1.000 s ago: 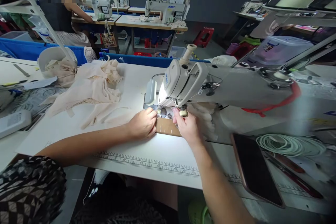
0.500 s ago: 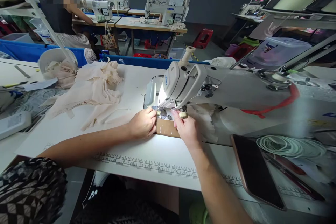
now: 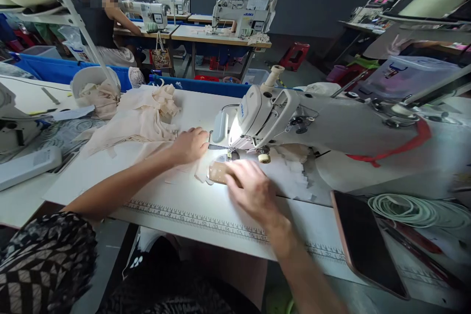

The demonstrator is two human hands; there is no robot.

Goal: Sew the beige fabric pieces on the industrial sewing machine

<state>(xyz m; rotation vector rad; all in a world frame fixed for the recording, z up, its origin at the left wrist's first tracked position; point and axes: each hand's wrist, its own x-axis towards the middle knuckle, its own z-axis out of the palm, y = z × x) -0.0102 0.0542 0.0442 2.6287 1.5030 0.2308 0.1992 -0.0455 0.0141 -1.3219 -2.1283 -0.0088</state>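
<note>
Cloth (image 3: 147, 127) was pinned by the left hand (image 3: 189, 144), grip unclear; card (image 3: 217, 172) was steadied beneath the flat, spread right hand (image 3: 253, 191).

Blurred right hand (image 3: 252, 192), grip seemingly hidden.

Small brown cardboard piece (image 3: 218, 172) lies flat on the white table (image 3: 176, 201), just in front of the sewing machine (image 3: 257, 117) needle. Its right end is under the right hand (image 3: 251, 191). Pale cream fabric strip (image 3: 200, 170), v. bright in the lamp light, lies flat and touches its left edge. The left hand (image 3: 189, 144) rests on fabric just behind.
</note>
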